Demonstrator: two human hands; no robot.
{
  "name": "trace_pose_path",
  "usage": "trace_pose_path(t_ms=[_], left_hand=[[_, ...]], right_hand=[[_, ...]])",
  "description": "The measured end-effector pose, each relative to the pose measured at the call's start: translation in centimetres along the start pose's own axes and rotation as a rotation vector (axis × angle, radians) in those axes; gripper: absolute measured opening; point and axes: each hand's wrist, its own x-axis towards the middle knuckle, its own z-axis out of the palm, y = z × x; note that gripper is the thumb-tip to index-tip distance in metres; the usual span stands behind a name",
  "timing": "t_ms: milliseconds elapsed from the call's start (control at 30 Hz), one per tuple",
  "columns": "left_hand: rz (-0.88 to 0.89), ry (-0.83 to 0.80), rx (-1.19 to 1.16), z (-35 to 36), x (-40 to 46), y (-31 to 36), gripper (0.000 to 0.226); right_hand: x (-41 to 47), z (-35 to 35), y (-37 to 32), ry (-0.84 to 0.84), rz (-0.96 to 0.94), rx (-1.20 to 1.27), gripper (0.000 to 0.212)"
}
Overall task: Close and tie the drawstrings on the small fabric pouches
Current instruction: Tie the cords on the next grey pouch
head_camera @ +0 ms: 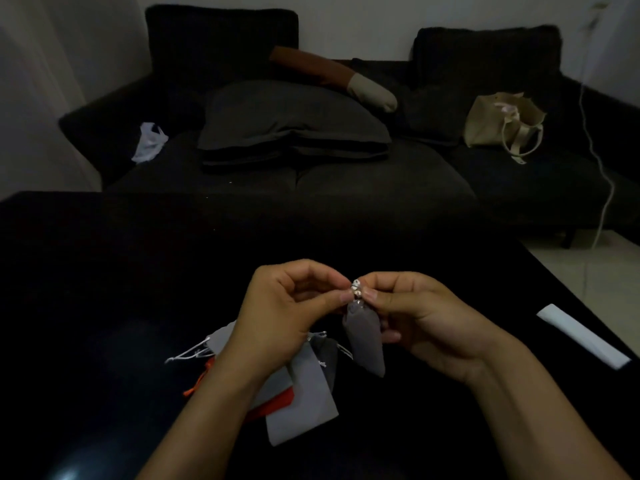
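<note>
**Pouch tying at the black table, quick count of what's there**

So both hands are up over the black table (pixel 104 271), meeting in the middle. The left hand (pixel 287 306) and the right hand (pixel 415 317) each pinch the gathered neck of one small gray pouch (pixel 365 341), thumb and forefinger tips almost touching each other. The pouch hangs down from the pinch, clear of the table, tapering to a point at the bottom. Right at the top, between the fingertips, there's a little cluster of silvery beads (pixel 356 289). I count maybe three, but they're tiny so don't quote me. The other fingers of both hands are curled in.

Under the left wrist there's a loose pile of pouches (pixel 304 393) lying flat on the table: I make out about three gray ones overlapping and one orange one (pixel 277 400) mostly buried under them. White strings (pixel 187 355) trail off the left side of the pile. The exact count is hard since they overlap.

One white folded strip (pixel 585 336) lies near the table's right edge.

Behind the table: a dark sofa (pixel 346 188) with a stack of two gray pillows (pixel 294 126), one brown-and-cream bolster (pixel 332 77), one beige tote bag (pixel 502 123) and one white plastic bag (pixel 149 142).
</note>
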Motion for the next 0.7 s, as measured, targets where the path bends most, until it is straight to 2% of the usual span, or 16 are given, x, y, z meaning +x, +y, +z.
trace_pose_path(t_ms=[133,233,333,500,600,700], left_hand=[[0.063,-0.043,0.123,0.0,-0.2,0.0,0.014],[0.096,-0.072,0.181,-0.1,-0.4,-0.1,0.015],[0.155,-0.066,0.246,0.1,-0.4,-0.2,0.016],[0.447,-0.041,0.521,-0.3,-0.1,-0.6,0.016],[0.554,-0.047,0.622,-0.4,0.0,-0.8,0.016],[0.502,0.041,0.576,0.1,-0.2,-0.9,0.013]], right_hand=[[0.0,0.1,-0.1,0.069,0.070,0.006,0.027],[0.3,0.1,0.1,0.079,0.085,-0.013,0.022],[0.3,0.0,0.3,0.060,0.106,0.102,0.018],[0.7,0.1,0.6,0.089,0.174,0.245,0.014],[0.9,0.3,0.7,0.119,0.198,0.288,0.013],[1.1,0.6,0.5,0.140,0.180,0.338,0.012]])
